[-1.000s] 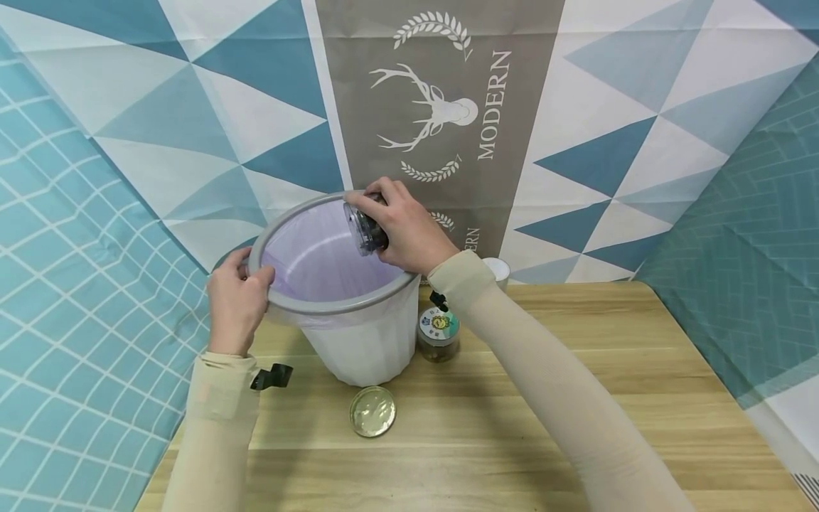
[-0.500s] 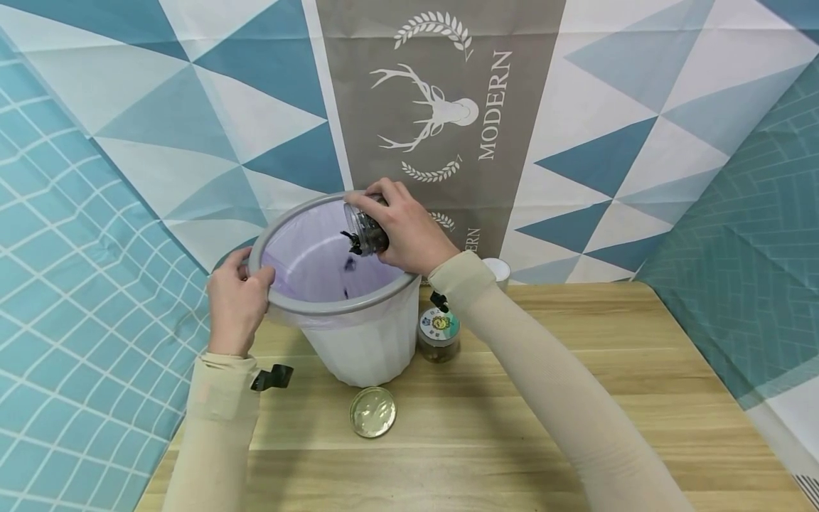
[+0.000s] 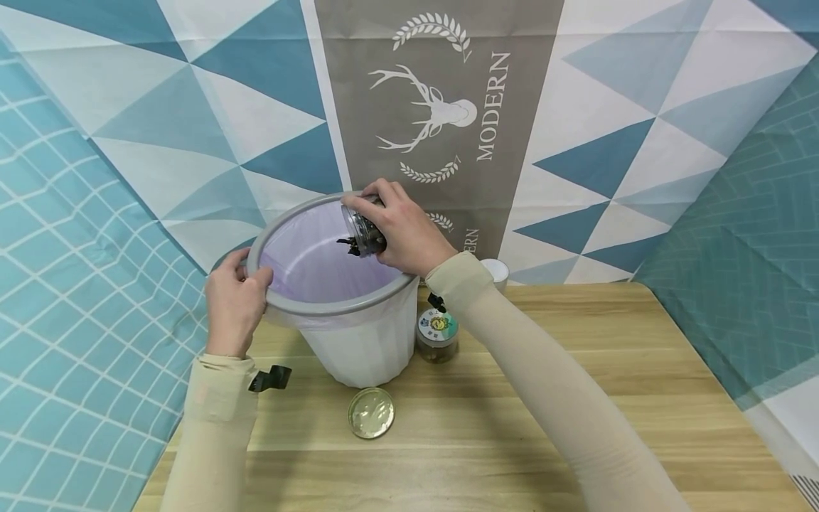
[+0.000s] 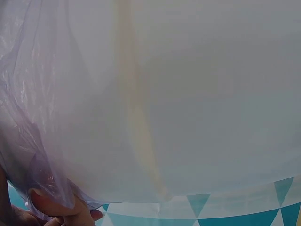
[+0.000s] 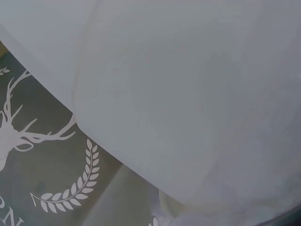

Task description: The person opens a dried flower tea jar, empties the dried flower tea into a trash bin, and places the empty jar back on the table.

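Note:
My left hand (image 3: 235, 302) grips the grey rim (image 3: 339, 308) of a white trash bin (image 3: 365, 355), thumb over the edge. A thin purple bag (image 3: 307, 267) lines the bin. Above its right side, my right hand (image 3: 412, 231) holds a clear jar (image 3: 362, 226) tilted mouth-down toward the opening. Dark, shrivelled pieces (image 3: 349, 247) stick out of the jar's mouth; their kind I cannot tell. In the left wrist view, fingers (image 4: 61, 207) hold the bag's edge beside the bin wall (image 4: 211, 94). The right wrist view shows mostly bin wall (image 5: 160, 94); the jar is hidden there.
A round golden lid (image 3: 371, 412) lies on the wooden table (image 3: 512, 427) in front of the bin. Right of the bin stands a jar with a cartoon-printed lid (image 3: 438, 326). A white-topped container (image 3: 495, 272) is partly behind my right forearm. Patterned cloth (image 3: 441, 107) hangs behind.
Dark pieces have come out at the jar's mouth, and some fell into the bin half a second ago. Now a few hang at the jar's lip. Both hands have stayed in place.

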Available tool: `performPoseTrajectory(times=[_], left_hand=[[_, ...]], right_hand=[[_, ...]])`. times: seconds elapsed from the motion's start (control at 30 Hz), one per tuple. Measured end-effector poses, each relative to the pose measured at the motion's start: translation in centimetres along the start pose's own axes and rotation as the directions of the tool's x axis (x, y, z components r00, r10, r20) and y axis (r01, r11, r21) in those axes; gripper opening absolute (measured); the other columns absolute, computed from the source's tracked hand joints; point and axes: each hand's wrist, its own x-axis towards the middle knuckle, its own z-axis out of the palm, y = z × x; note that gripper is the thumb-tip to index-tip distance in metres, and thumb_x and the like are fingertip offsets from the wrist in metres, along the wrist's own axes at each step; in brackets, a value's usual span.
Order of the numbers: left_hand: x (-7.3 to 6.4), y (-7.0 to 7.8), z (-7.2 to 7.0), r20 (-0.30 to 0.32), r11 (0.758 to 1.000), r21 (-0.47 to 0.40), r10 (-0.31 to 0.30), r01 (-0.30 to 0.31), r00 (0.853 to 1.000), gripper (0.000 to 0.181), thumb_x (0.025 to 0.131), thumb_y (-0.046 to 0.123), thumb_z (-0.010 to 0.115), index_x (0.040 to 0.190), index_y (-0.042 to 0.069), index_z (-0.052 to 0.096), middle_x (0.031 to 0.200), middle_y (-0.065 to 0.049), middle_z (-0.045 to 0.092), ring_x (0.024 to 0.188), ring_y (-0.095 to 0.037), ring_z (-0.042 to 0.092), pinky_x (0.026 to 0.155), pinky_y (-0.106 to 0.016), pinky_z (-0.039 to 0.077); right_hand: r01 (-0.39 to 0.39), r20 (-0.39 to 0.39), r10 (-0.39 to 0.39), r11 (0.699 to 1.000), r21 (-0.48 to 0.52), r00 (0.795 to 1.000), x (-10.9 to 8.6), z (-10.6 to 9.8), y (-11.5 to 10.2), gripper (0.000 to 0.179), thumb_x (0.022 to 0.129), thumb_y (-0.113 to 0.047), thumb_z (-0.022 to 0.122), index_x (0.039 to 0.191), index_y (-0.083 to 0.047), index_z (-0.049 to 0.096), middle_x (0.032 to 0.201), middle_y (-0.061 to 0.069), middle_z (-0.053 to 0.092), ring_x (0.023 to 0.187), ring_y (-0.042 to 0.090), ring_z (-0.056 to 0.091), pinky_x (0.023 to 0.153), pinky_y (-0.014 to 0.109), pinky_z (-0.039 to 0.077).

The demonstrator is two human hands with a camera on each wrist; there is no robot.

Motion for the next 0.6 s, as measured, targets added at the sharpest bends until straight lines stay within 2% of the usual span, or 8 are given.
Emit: performPoseTrajectory(times=[0.43, 0.6], left_hand=[[-0.03, 0.02, 0.05, 0.004, 1.0, -0.008, -0.011, 0.011, 1.0, 0.058, 0.093, 0.011, 0.053, 0.15, 0.01, 0.054, 0.094, -0.011, 0.068, 0.049, -0.006, 0.054, 0.042, -0.024, 0.046], [0.01, 0.04, 0.07, 0.003, 1.0, -0.006, -0.016, 0.016, 1.0, 0.057, 0.093, 0.011, 0.053, 0.15, 0.01, 0.055, 0.092, -0.006, 0.067, 0.05, -0.006, 0.055, 0.043, -0.024, 0.047]], right_hand=[[0.051, 0.028, -0.049, 0.994, -0.101, 0.998, 0.21, -0.09, -0.21, 0.085, 0.076, 0.01, 0.073, 0.152, -0.023, 0.052, 0.142, 0.013, 0.047, 0.134, 0.03, 0.046, 0.088, 0.035, 0.058], [0.053, 0.03, -0.05, 0.992, -0.111, 0.998, 0.2, -0.14, -0.18, 0.087, 0.075, 0.009, 0.073, 0.152, -0.023, 0.051, 0.142, 0.014, 0.047, 0.133, 0.03, 0.046, 0.091, 0.036, 0.057]])
